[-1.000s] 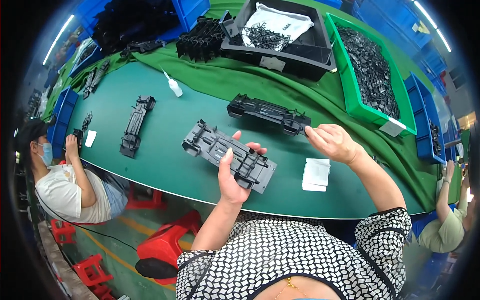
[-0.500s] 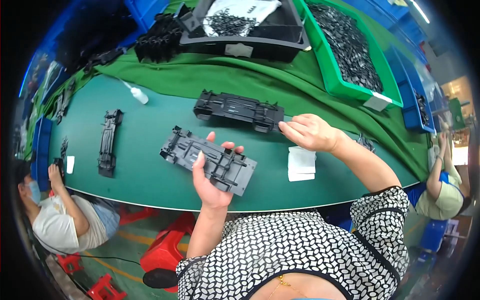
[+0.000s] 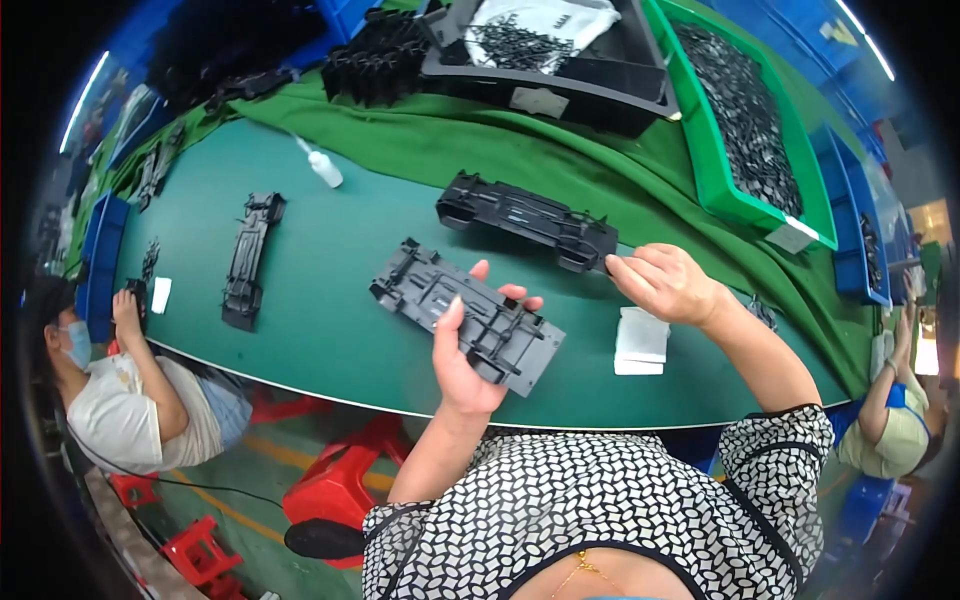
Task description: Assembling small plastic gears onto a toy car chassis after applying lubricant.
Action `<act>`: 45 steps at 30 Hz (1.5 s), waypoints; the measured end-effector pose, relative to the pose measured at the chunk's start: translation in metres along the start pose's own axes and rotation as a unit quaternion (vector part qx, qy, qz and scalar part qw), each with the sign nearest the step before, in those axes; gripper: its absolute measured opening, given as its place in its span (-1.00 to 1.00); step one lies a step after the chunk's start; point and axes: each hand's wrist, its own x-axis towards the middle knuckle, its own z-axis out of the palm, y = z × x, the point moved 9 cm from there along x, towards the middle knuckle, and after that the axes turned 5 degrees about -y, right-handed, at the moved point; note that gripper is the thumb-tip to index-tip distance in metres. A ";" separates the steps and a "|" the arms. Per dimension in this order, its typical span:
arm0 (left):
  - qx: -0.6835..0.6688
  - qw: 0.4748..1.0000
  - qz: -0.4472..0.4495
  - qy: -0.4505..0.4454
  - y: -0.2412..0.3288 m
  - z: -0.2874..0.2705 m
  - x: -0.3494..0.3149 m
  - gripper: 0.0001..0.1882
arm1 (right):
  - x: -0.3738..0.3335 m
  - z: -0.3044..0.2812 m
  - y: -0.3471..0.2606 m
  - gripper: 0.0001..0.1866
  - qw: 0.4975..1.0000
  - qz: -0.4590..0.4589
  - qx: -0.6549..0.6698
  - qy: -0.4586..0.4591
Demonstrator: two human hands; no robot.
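Left hand (image 3: 468, 372) half-closed round the grey frame (image 3: 412, 282), left of the paper stack (image 3: 640, 342); right hand (image 3: 668, 285) pinches the black frame (image 3: 515, 215) by its corner, beyond the stack (light, stiff plastic, I'd guess): edges look safest!

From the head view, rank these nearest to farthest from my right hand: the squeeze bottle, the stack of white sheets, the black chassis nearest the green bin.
From your right hand:
1. Black chassis, at its fingertips
2. White sheets, just below
3. Squeeze bottle, far left
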 end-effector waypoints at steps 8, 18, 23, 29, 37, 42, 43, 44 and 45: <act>0.004 1.000 -0.002 0.006 0.003 0.003 0.002 -0.49 | 0.009 0.001 0.004 -0.68 1.000 -0.006 -0.010 -0.001; -0.040 0.999 -0.012 0.005 0.001 0.000 -0.003 -0.49 | 0.020 -0.007 0.056 -0.95 0.815 0.399 0.398 0.137; -0.048 0.999 -0.017 -0.012 0.001 -0.001 -0.003 -0.50 | 0.071 0.019 0.068 -0.88 0.576 0.419 0.654 0.255; -0.020 1.000 -0.006 -0.010 0.004 0.002 -0.002 -0.48 | 0.188 0.054 0.097 -0.85 0.383 0.334 0.798 0.325; -0.027 0.999 -0.031 -0.020 -0.004 -0.001 -0.001 -0.46 | 0.273 0.135 0.143 -0.89 0.148 0.316 0.834 0.427; -0.016 0.999 -0.035 -0.020 0.000 -0.001 -0.004 -0.46 | 0.275 0.159 0.166 -0.88 0.122 0.337 0.802 0.478; -0.014 0.999 -0.035 -0.021 0.000 -0.002 -0.004 -0.46 | 0.276 0.162 0.167 -0.88 0.121 0.336 0.802 0.479; -0.021 0.999 -0.035 -0.022 0.000 -0.004 -0.005 -0.46 | 0.277 0.166 0.169 -0.88 0.121 0.342 0.798 0.482; -0.028 0.999 -0.035 -0.023 -0.001 -0.004 -0.004 -0.46 | 0.276 0.166 0.170 -0.87 0.120 0.348 0.793 0.486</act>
